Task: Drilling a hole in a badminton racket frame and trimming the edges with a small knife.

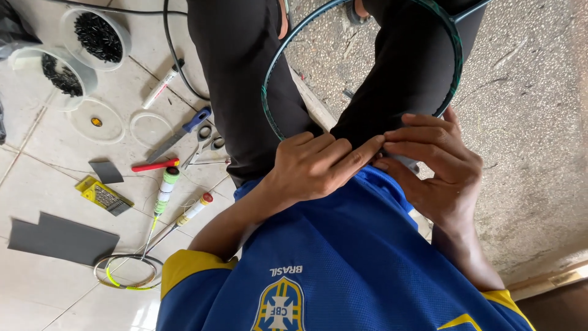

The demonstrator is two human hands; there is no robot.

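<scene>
I have a dark green racket frame (pixel 454 55) resting across my lap, its hoop arching over my black trousers (pixel 245 86) and out toward the far side. My left hand (pixel 312 165) lies on the near edge of the hoop with its fingers curled and the index finger stretched out to the right, pressing at the rim. My right hand (pixel 438 168) meets it from the right, fingers bent over the same spot, fingertips touching the frame just beside my left index finger. Both hands pinch at the rim; whether anything small sits between the fingertips I cannot tell.

On the tiled floor (pixel 37 178) to my left lie a blue-handled knife (pixel 180 133), scissors (pixel 205 142), a red pen (pixel 155 165), a yellow box (pixel 101 195) and dark grey sheets (pixel 61 239). Near them are two more rackets (pixel 160 202) with their handles pointing away. Further off on the left stand two clear tubs (pixel 98 37) holding small black pieces, a white marker (pixel 161 87) near them.
</scene>
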